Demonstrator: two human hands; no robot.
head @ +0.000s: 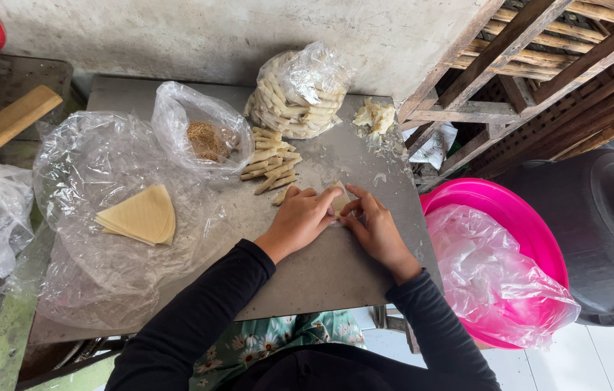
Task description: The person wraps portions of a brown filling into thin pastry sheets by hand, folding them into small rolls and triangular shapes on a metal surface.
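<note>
Left hand (299,217): fingers curled, pressing down on a small pale pastry wrapper (339,203) at the metal table's (321,275) middle.
Right hand (378,230): fingertips pinching the wrapper's right edge.
Arms: black sleeves, both angled inward.
Packages: clear bag of rolled pastries (298,90), far; clear bag of brown filling (202,134), far left.

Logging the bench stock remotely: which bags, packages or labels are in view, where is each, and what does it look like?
Clear bag of rolled pastries: back centre, bulging, pale cream.
Clear bag of brown filling: left of it, open.
Flat clear bag: left, under the yellow wrapper stack.
Clear bag in pink basin: right, crumpled.
No labels, signs or screens.
</note>
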